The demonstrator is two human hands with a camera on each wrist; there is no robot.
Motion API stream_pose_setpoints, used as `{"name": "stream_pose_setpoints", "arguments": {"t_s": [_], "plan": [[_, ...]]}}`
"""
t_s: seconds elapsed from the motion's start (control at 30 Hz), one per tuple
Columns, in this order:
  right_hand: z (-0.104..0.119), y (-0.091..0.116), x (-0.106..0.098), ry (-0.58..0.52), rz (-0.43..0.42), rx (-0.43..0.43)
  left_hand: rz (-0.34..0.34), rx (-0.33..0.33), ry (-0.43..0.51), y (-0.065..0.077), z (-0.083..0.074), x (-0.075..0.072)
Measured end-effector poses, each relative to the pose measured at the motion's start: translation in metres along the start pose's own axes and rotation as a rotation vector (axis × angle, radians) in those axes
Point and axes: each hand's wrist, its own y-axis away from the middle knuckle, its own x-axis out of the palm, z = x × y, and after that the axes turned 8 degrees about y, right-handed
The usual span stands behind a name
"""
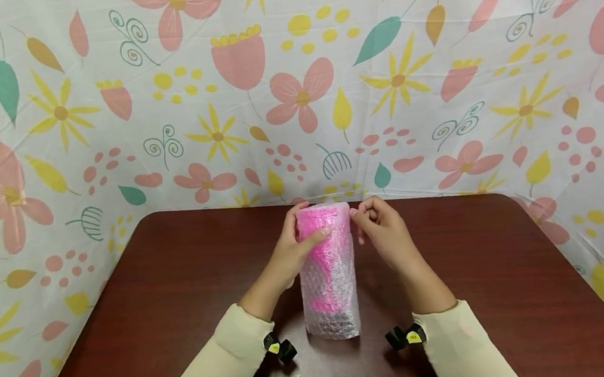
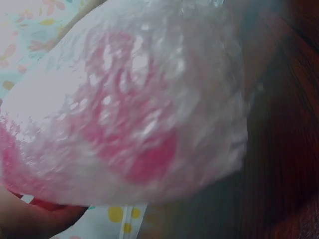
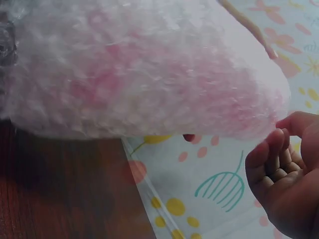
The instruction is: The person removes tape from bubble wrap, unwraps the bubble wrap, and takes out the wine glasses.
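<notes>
A tall bundle of bubble wrap with something bright pink inside stands upright in front of me at the middle of the table. My left hand grips its upper left side, with the thumb across the front and the fingers behind. At the upper right edge, my right hand pinches the wrap between thumb and index finger, while the other fingers curl loosely. The right wrist view has these fingertips right at the edge of the wrap. In the left wrist view, the crinkled wrap fills most of the frame.
A dark reddish-brown wooden table lies under the bundle. Behind it and along both sides hangs a white cloth printed with flowers and leaves. Black wrist cameras sit at the cuffs of both cream sleeves.
</notes>
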Motion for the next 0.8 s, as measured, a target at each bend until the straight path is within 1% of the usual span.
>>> {"name": "stream_pose_setpoints", "arguments": {"t_s": [0.2, 0.23, 0.43, 0.5, 0.63, 0.7, 0.8], "plan": [[0.025, 0.008, 0.0, 0.025, 0.007, 0.03, -0.042, 0.023, -0.005, 0.001, -0.003, 0.002], [0.025, 0.008, 0.0, 0.021, 0.006, 0.029, -0.044, 0.019, -0.006, 0.001, -0.003, 0.002], [0.022, 0.007, -0.001, -0.024, 0.005, 0.033, -0.068, 0.006, -0.014, 0.0, -0.002, 0.001], [0.02, 0.006, -0.001, -0.023, 0.002, 0.038, -0.066, 0.005, -0.014, 0.001, -0.001, 0.001], [0.008, 0.002, -0.001, 0.036, -0.008, 0.025, -0.061, 0.001, -0.024, 0.0, 0.0, 0.001], [0.002, 0.0, 0.0, 0.086, -0.016, 0.011, -0.065, 0.002, -0.042, -0.001, 0.001, 0.0], [-0.005, -0.003, 0.001, 0.131, -0.027, 0.009, -0.072, 0.004, -0.065, -0.002, 0.003, 0.0]]}}
